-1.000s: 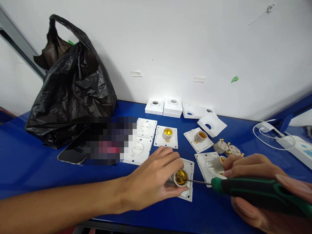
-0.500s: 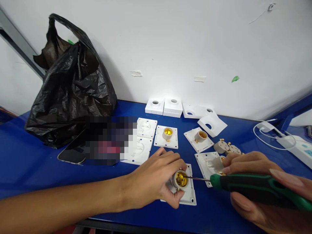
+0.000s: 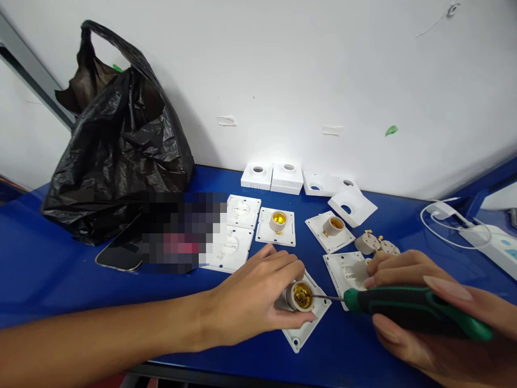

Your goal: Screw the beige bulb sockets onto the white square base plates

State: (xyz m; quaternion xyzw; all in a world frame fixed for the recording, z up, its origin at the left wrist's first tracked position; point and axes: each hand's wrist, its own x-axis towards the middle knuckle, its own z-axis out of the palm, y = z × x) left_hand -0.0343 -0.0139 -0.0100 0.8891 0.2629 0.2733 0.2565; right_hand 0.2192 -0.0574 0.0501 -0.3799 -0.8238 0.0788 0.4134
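My left hand [image 3: 258, 293] grips a lamp socket [image 3: 302, 296] with a brass-coloured inside, thumb and fingers around its rim. Under it lies a square white base plate [image 3: 297, 340], turned cornerwise on the table. In my right hand [image 3: 428, 328] is a screwdriver [image 3: 404, 307] with a green and black handle. Its thin shaft points left, and the tip is inside the socket. Right behind the handle, another white base plate [image 3: 339, 269] with a socket on it is partly covered by my right fingers.
Behind my hands are two plates with sockets [image 3: 278, 221] [image 3: 333, 225], bare plates [image 3: 244, 211], loose sockets [image 3: 367, 242] and white covers [image 3: 286, 178] by the wall. A black plastic bag [image 3: 125, 145] and phone [image 3: 121, 253] stand left; a power strip [image 3: 493, 245] with cable lies right.
The held socket and its base plate have turned, so a plate corner now points towards me. The screwdriver has shifted slightly left, its tip still in the socket.
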